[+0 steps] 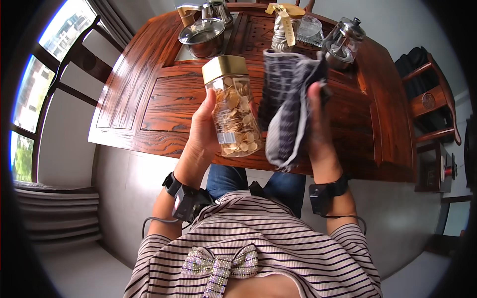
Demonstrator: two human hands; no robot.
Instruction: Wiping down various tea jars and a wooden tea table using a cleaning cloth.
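My left hand (205, 123) grips a clear jar (236, 111) with a gold lid, its thumb lying along the near side. Thin, pale-gold round slices fill much of the jar, and a barcode label shows low on its wall. In my right hand (318, 126) is a dark checked cloth (287, 100) with light grey edges, hanging folded and blurred. The cloth is just right of the jar; whether the two touch I cannot tell. Both are held above the near part of a glossy reddish-brown wooden table (175, 100). The right fingers are mostly hidden behind the cloth.
At the back left stand a glass-lidded pot (203, 39) and a metal kettle (218, 13). Toward the back right are a jar with a wooden lid (285, 28), a cut-glass dish (310, 29) and a glass teapot (343, 43). Wooden chairs (428, 100) flank the table.
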